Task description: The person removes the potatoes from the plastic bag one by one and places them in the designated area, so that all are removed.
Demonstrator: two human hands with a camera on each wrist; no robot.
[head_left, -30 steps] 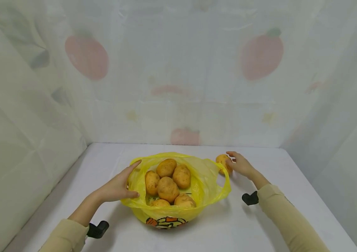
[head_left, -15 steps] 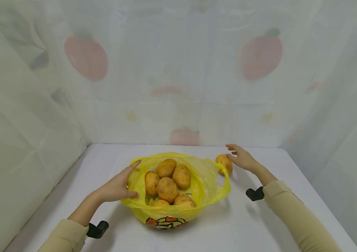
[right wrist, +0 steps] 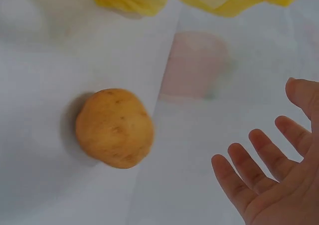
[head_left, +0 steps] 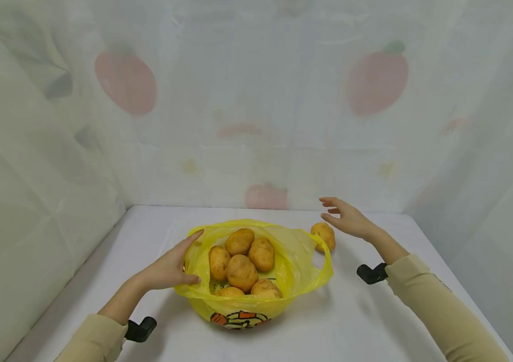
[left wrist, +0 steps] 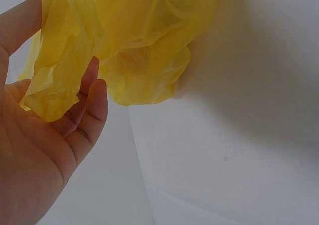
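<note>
Bagging potatoes, one loose potato (head_left: 323, 236) left just below our spread, empty right hand (head_left: 345, 219).
Left hand (head_left: 169, 267) pinches the bag (head_left: 303, 271) rim; next we probably need to drop down and grab it.

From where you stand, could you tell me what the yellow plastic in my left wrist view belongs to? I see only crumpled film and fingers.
Observer: It is the rim of a yellow bag standing open on the white table, with potatoes piled inside.
Operator: Thank you. Is anything lying outside it?
Observer: Yes, one loose potato sits on the table just right of the bag's handle.
Operator: And is the other hand holding that one?
Observer: No, the right hand is raised beside it, fingers spread, holding nothing.
</note>
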